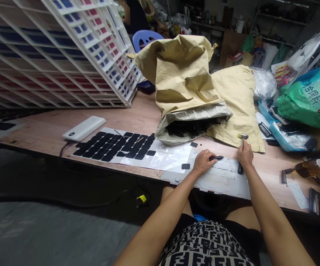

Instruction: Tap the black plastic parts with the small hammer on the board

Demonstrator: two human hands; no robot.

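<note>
My left hand (pixel 203 162) rests low over a grey work board (pixel 226 181), its fingers closed on a slim black part (pixel 216 158) that points to the right. My right hand (pixel 245 154) is wrapped round the handle of a small hammer (pixel 243 136). The hammer's head, yellowish at one end, shows above the fist, and the black handle end sticks out below. Beyond both hands lies a tan sack (pixel 184 81), its mouth open toward me with dark parts inside. Left of my left hand, a white sheet (pixel 165 157) carries rows of black rounded pads (pixel 104 144).
A white power bank (pixel 84 128) with a cable lies on the wooden table (pixel 140 111). A large white plastic crate (pixel 93 48) stands at the left. On the right are a blue basket (pixel 284 138), a green bag (pixel 309 96) and a white-lidded brown bottle (pixel 312 167).
</note>
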